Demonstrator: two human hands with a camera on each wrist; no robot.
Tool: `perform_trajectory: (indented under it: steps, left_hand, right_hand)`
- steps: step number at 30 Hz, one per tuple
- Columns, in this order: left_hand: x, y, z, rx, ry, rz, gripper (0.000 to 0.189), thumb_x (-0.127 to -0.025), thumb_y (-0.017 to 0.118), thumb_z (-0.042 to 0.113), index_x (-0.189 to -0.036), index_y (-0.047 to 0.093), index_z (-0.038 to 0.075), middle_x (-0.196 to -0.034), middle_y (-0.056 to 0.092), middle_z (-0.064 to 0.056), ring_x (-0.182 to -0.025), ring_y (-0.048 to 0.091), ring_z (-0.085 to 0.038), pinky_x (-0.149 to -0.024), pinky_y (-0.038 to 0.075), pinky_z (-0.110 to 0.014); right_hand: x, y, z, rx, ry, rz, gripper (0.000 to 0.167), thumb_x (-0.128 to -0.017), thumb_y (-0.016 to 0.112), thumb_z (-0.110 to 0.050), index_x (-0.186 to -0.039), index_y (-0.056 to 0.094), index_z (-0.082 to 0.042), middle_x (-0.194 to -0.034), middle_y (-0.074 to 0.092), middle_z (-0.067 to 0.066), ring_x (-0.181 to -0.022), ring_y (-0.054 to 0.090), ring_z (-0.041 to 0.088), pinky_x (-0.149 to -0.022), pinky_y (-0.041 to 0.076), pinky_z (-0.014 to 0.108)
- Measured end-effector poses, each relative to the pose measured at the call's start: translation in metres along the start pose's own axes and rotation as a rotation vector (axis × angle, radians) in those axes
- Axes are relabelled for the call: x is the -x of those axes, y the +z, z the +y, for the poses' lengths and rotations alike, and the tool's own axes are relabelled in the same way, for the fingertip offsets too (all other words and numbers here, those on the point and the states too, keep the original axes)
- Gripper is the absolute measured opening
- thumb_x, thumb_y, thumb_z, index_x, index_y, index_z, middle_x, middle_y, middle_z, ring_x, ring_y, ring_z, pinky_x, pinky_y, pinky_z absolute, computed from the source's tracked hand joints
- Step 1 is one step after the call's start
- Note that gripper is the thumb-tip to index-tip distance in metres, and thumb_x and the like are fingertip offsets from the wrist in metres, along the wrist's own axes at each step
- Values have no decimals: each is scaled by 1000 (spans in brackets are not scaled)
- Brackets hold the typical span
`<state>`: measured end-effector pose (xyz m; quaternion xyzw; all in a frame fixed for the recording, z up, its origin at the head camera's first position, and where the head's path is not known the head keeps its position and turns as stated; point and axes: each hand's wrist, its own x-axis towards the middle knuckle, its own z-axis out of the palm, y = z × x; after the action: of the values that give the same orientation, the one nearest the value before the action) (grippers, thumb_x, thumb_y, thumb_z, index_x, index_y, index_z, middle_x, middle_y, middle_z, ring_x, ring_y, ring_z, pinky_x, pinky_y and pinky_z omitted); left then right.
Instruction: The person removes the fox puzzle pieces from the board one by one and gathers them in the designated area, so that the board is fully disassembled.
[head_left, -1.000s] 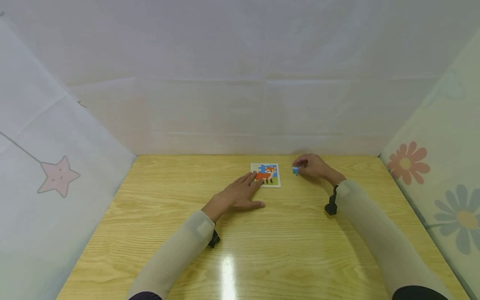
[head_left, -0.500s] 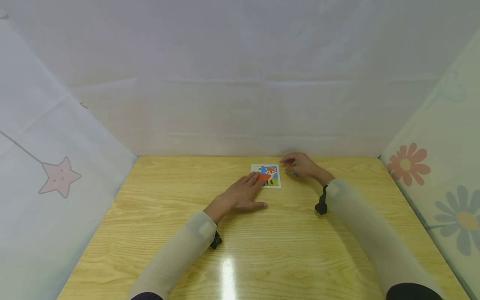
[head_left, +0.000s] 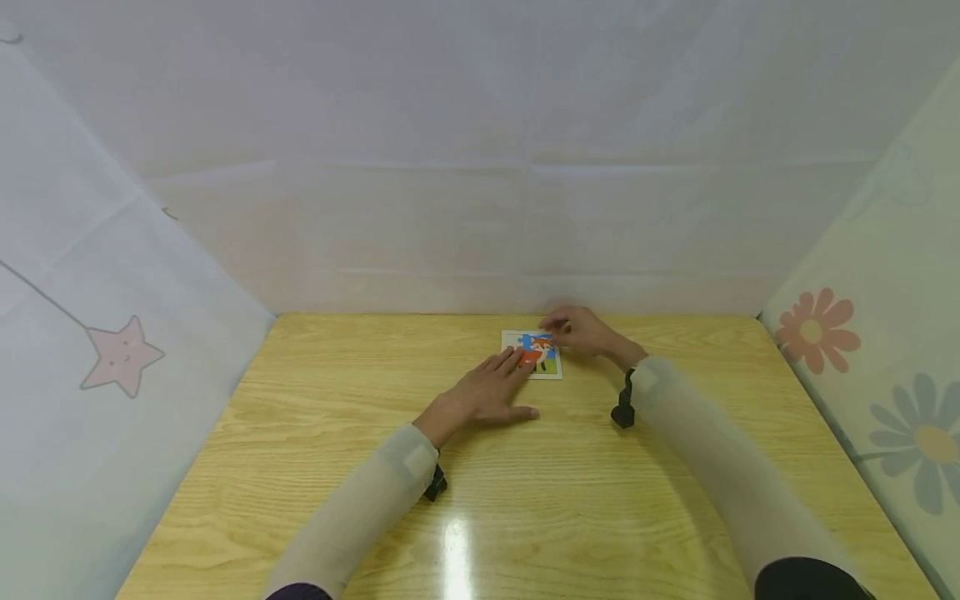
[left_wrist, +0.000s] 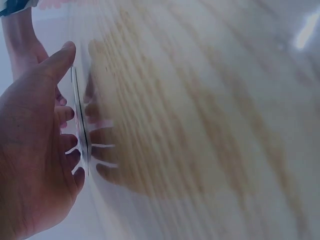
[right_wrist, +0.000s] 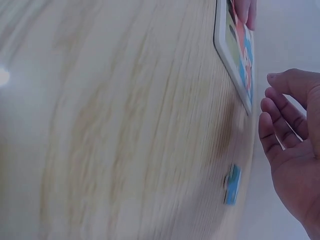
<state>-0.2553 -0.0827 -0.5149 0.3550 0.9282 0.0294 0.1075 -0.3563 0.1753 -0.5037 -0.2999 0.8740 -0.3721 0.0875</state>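
A small square fox puzzle (head_left: 546, 364) in a white frame lies near the table's back edge. My left hand (head_left: 491, 396) rests its spread fingers on its lower left part, thumb on the wood side. Over the puzzle's right edge hovers my right hand (head_left: 588, 332), fingers loosely bent. In the right wrist view that hand (right_wrist: 297, 165) shows nothing between thumb and fingertips. A loose blue-and-green puzzle piece (right_wrist: 232, 185) lies on the table beside the puzzle; the right hand hides it in the head view.
The wooden table (head_left: 570, 483) meets a pale cloth backdrop (head_left: 405, 225) just behind the puzzle. Cloth sides with a pink star (head_left: 120, 356) and flowers (head_left: 817, 331) stand at left and right.
My right hand has left the loose piece on the table and moved left to the puzzle's right edge. The left hand has stayed on the puzzle.
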Motion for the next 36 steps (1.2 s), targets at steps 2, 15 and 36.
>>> perform_trajectory:
  steps: [2, 15, 36]
  left_hand:
    - [0, 1, 0, 0, 0, -2, 94, -103, 38, 77, -172, 14, 18, -178, 5, -14, -165, 6, -32, -133, 15, -46]
    - [2, -4, 3, 7, 13, -17, 96, -103, 40, 76, -172, 15, 16, -178, 7, -17, -164, 8, -35, -130, 25, -48]
    - [1, -7, 8, 7, -26, -61, 99, -101, 45, 77, -172, 12, 17, -178, 2, -16, -165, 4, -33, -128, 29, -51]
  right_hand:
    - [-3, 2, -1, 10, -5, -4, 35, -96, 73, 3, -130, 70, 6, -124, 72, 21, -114, 67, 36, -100, 56, 53]
    - [-19, 7, -5, -5, 7, -44, 33, -97, 73, 2, -130, 73, 3, -123, 71, 18, -112, 66, 32, -100, 56, 51]
    - [-25, 18, -9, 46, -57, -85, 30, -95, 74, 4, -125, 74, 5, -119, 69, 20, -111, 64, 35, -99, 55, 50]
